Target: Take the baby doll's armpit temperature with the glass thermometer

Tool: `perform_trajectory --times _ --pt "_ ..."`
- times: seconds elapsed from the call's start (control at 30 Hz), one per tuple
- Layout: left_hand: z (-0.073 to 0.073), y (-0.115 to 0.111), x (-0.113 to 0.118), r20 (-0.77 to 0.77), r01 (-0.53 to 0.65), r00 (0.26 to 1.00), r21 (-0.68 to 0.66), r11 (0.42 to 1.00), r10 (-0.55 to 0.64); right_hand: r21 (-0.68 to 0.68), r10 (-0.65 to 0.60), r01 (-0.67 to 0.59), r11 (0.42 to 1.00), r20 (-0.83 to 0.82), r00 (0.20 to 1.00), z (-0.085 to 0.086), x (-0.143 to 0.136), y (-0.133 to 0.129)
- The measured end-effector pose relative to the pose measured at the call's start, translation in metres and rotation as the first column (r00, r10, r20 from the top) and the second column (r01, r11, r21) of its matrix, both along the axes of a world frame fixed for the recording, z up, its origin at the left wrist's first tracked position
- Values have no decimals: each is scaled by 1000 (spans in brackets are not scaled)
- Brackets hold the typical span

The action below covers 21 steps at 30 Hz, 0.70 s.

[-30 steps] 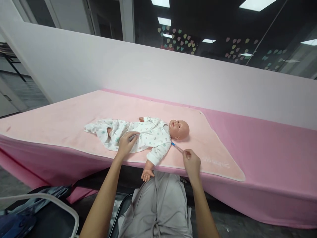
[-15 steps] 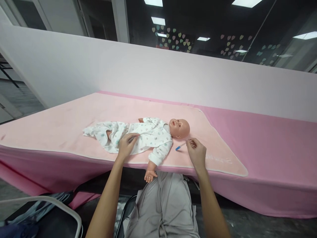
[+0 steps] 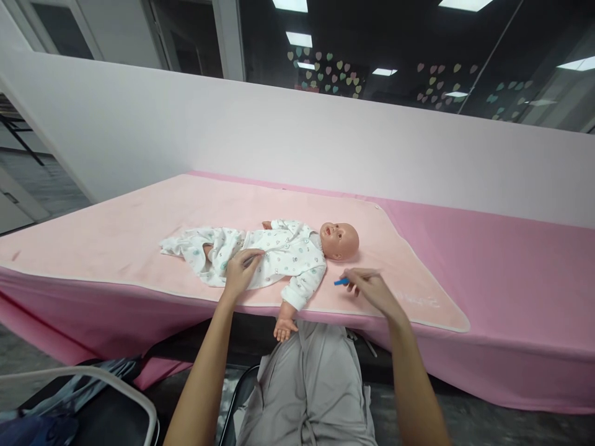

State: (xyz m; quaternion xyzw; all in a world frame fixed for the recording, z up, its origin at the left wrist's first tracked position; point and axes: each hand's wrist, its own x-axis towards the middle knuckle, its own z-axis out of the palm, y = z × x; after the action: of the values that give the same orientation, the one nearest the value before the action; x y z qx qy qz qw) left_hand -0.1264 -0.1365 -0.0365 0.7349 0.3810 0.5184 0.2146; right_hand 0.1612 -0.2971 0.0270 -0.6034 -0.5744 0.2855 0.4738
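One white wall [image 3: 260, 136] crosses the middle of the frame, with one dark window [image 3: 400, 37] above it, where heart stickers [image 3: 334, 74] form three clusters at top centre and upper right. Below, one pink cloth [image 3: 511, 266] covers the desk [image 3: 488, 365], and one pale pink mat [image 3: 116, 229] lies on it from the left edge to right of centre. One chair [image 3: 88, 402] is at the lower left. One doll [image 3: 290, 251] in patterned white clothes lies at the centre of the mat, head to the right; one of its two arms reaches over the near edge. Two hands are at work: the left hand [image 3: 240, 272], nearly closed on one small grey object [image 3: 250, 260], rests against the clothes at the doll's middle; the right hand [image 3: 369, 288], its fingers bent round one stick [image 3: 341, 282], is just right of centre, near the head. The stick's blue end points left; its other end is too blurred to tell.
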Motion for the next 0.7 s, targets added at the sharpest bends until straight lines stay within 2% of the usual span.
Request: perform_trajectory --times 0.03,0.1,0.17,0.27,0.4,0.47,0.6,0.7 --pt "0 0 0 -2 -1 1000 1 1000 1 89 14 -5 996 -99 995 11 2 2" --pt "1 0 0 -5 -5 1000 3 1000 5 256 -63 111 960 -189 980 29 5 7" --pt "1 -1 -1 -4 -5 1000 5 1000 5 345 -150 189 920 -137 979 36 5 12" --pt "1 -1 0 -2 5 1000 -3 1000 -5 375 -167 156 914 -3 986 31 4 17" --pt "0 0 1 34 -4 999 -14 1000 4 414 -100 69 908 53 994 19 3 15" --pt "-2 0 1 54 -3 999 -8 1000 3 443 -67 27 896 73 995 19 -2 14" --pt "-3 2 0 45 1 999 6 1000 -1 498 3 -22 867 40 999 34 -9 13" --pt "-2 2 0 47 -8 999 7 1000 8 559 169 -90 824 -91 981 49 -6 17"
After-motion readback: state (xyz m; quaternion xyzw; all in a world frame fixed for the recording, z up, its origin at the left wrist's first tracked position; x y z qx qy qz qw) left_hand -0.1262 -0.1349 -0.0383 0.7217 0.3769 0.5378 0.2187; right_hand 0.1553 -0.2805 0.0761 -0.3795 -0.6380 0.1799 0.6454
